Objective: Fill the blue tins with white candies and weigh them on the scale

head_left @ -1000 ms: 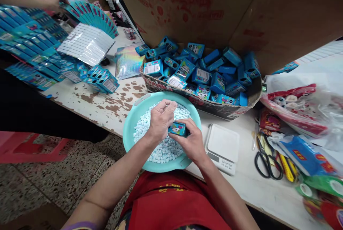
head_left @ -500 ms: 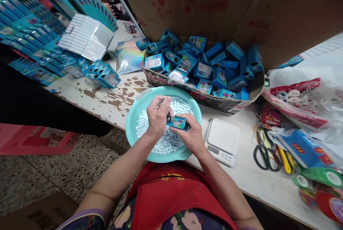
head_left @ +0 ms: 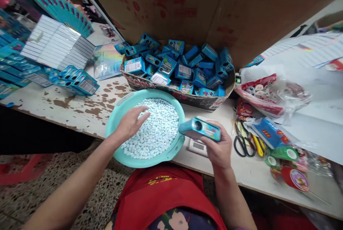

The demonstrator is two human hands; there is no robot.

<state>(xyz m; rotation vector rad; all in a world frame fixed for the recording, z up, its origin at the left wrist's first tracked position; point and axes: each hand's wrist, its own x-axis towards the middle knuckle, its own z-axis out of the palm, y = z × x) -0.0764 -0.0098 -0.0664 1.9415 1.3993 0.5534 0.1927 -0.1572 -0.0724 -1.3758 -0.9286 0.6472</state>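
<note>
My right hand (head_left: pixel 219 144) grips a small blue candy box (head_left: pixel 211 130) with a round dark hole in its top. It is held above a white digital scale (head_left: pixel 197 146), covering most of it. Over the turquoise basin (head_left: pixel 111 121) my left hand (head_left: pixel 131 124) is open, its fingers stretched out and nothing in them. Small pale candies (head_left: pixel 158 126) fill the basin, close below that hand. Whether the held box touches the scale I cannot tell.
Behind the basin, a cardboard carton (head_left: pixel 193 98) holds many blue boxes. Scissors (head_left: pixel 243 144), a yellow cutter (head_left: pixel 258 146) and green tape (head_left: pixel 288 153) lie to the right. Blue box stacks (head_left: pixel 83 81) and a white-striped bundle (head_left: pixel 57 42) stand at the left.
My right hand has carried the candy box from over the basin rightward to above the scale. My left hand has left the box and opened over the candies. The view has shifted right.
</note>
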